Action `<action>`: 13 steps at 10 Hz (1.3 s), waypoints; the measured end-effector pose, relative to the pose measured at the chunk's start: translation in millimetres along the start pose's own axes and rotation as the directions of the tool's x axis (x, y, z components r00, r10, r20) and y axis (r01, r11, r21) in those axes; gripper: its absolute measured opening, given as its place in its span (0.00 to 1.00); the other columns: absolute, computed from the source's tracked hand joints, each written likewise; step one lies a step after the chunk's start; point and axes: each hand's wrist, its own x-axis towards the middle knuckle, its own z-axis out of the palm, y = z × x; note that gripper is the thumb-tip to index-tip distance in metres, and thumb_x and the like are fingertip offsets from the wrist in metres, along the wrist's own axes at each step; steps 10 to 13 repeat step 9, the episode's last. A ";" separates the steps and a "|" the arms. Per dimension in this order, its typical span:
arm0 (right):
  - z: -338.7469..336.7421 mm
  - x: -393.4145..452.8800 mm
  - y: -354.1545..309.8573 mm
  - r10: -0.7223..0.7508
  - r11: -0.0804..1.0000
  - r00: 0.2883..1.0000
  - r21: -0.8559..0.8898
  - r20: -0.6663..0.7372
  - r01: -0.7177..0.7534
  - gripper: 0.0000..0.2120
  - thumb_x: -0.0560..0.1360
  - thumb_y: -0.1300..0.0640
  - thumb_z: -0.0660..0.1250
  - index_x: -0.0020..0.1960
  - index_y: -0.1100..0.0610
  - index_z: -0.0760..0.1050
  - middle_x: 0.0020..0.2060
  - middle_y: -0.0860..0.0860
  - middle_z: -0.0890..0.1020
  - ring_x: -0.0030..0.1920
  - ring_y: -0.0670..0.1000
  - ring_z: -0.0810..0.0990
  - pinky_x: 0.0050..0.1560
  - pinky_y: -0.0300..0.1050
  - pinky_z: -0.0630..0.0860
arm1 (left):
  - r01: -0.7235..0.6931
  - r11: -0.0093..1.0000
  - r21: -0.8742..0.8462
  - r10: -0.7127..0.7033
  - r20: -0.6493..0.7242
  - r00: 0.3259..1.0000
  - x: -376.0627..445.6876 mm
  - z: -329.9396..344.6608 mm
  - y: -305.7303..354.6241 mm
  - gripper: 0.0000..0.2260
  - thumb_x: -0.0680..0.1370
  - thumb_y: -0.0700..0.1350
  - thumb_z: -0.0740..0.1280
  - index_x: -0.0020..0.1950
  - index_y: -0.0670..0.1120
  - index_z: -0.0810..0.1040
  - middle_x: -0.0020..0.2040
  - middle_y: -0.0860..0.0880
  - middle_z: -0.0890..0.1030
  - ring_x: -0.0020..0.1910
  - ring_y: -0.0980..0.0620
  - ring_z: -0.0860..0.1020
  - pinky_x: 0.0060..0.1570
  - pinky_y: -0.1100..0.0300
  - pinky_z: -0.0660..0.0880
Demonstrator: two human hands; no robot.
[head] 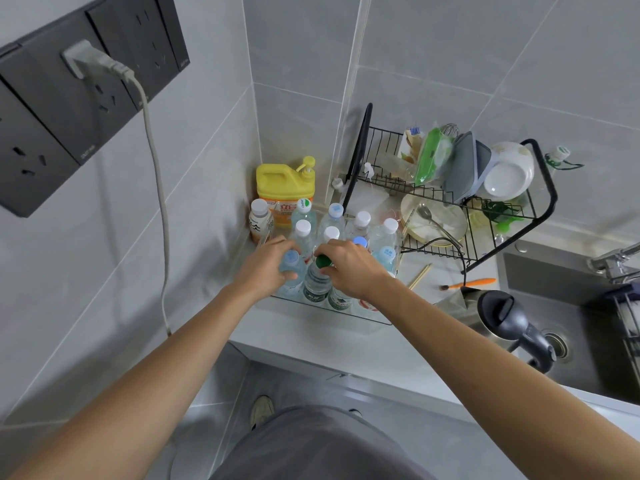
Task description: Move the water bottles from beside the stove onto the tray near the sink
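Observation:
A clear tray (332, 308) sits on the counter in the corner, left of the sink, and holds several water bottles standing upright. My left hand (265, 266) is closed around a bottle with a pale blue cap (290, 263) at the tray's front left. My right hand (349, 268) grips the neck of a green-capped bottle (317, 282) right beside it. Behind my hands stand white-capped bottles (303, 233) in rows. A green-labelled bottle (340, 298) stands under my right wrist, partly hidden.
A yellow detergent jug (284, 188) and a small white drink bottle (259, 220) stand in the corner. A black dish rack (450, 199) with plates fills the back right. A kettle (498, 317) sits by the sink (568, 296). Chopsticks (419, 276) lie nearby.

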 end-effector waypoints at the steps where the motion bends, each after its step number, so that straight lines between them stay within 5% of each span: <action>1: 1.3 0.6 -0.3 0.010 1.000 1.000 0.001 -0.004 -0.010 0.14 0.77 0.61 0.72 0.62 0.58 0.78 0.55 0.56 0.82 0.54 0.62 0.81 0.50 0.56 0.79 | -0.004 1.000 -0.004 0.004 -0.006 1.000 0.8 -0.1 -0.9 0.19 0.70 0.42 0.82 0.58 0.46 0.81 0.53 0.51 0.78 0.53 0.46 0.78 0.53 0.51 0.74; 3: 7.2 1.8 -6.1 0.045 0.995 0.999 -0.087 0.008 -0.044 0.09 0.75 0.63 0.71 0.53 0.59 0.73 0.49 0.56 0.79 0.48 0.62 0.80 0.44 0.55 0.76 | -0.032 0.999 0.022 0.033 -0.043 0.999 0.1 3.3 0.1 0.18 0.71 0.43 0.82 0.57 0.48 0.80 0.51 0.55 0.77 0.50 0.50 0.77 0.46 0.54 0.71; 6: 11.8 -1.4 -7.6 0.044 0.994 0.998 -0.099 -0.052 -0.049 0.09 0.76 0.63 0.70 0.54 0.60 0.74 0.50 0.57 0.79 0.49 0.63 0.79 0.39 0.51 0.67 | -0.044 0.998 0.043 0.046 -0.049 0.998 1.2 3.8 -0.7 0.17 0.73 0.43 0.81 0.57 0.48 0.80 0.50 0.57 0.76 0.50 0.51 0.76 0.44 0.59 0.65; 8: 11.8 -4.4 -4.9 0.002 0.998 0.998 -0.055 -0.070 -0.006 0.17 0.76 0.60 0.72 0.63 0.57 0.74 0.51 0.55 0.79 0.52 0.62 0.80 0.41 0.54 0.75 | -0.023 0.998 0.064 0.025 -0.040 0.999 -3.9 0.8 5.3 0.22 0.74 0.44 0.80 0.66 0.49 0.78 0.60 0.52 0.79 0.60 0.48 0.79 0.55 0.54 0.75; 9: 13.1 -13.7 -1.7 -0.009 1.000 0.993 -0.024 -0.116 0.007 0.26 0.77 0.57 0.73 0.73 0.54 0.71 0.58 0.54 0.80 0.59 0.59 0.77 0.50 0.56 0.79 | -0.035 0.998 0.058 0.042 -0.128 0.991 -12.1 -0.8 7.4 0.26 0.74 0.47 0.79 0.70 0.50 0.75 0.63 0.50 0.77 0.64 0.47 0.77 0.58 0.53 0.77; 13: 13.1 -13.7 -1.7 -0.009 1.000 0.993 -0.024 -0.116 0.007 0.26 0.77 0.57 0.73 0.73 0.54 0.71 0.58 0.54 0.80 0.59 0.59 0.77 0.50 0.56 0.79 | -0.035 0.998 0.058 0.042 -0.128 0.991 -12.1 -0.8 7.4 0.26 0.74 0.47 0.79 0.70 0.50 0.75 0.63 0.50 0.77 0.64 0.47 0.77 0.58 0.53 0.77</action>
